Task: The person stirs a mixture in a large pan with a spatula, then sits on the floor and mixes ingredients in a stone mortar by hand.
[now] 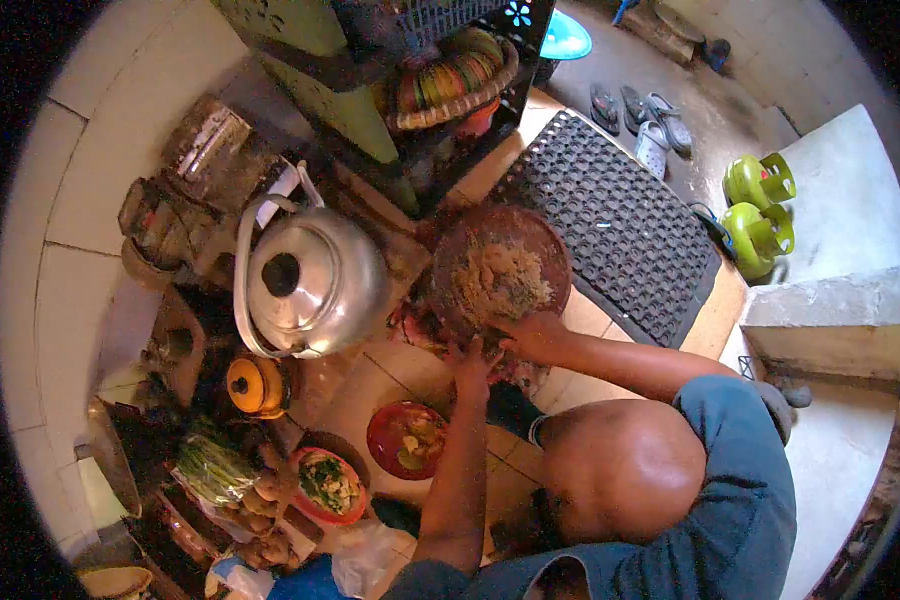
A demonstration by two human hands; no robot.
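Observation:
A wide brown mortar bowl [560, 250] holds a heap of coarse, light brown ground mixture [500, 280]. Both hands meet at its near rim. My left hand [473, 362] has its fingers bent together just below the rim. My right hand [532, 337] reaches in from the right, fingers curled at the edge of the mixture, close to the left fingertips. What either hand holds, if anything, is too small to make out. Near my left forearm sits a red plate [378, 437] with yellowish-green pieces of food on it.
A large metal kettle [335, 275] stands left of the mortar, with a small orange lidded pot [256, 388] below it. A red-rimmed bowl of greens [328, 484] and bagged green vegetables [213, 468] lie lower left. Beyond are a black mat [620, 220], a rack [370, 130] and green gas cylinders [755, 240].

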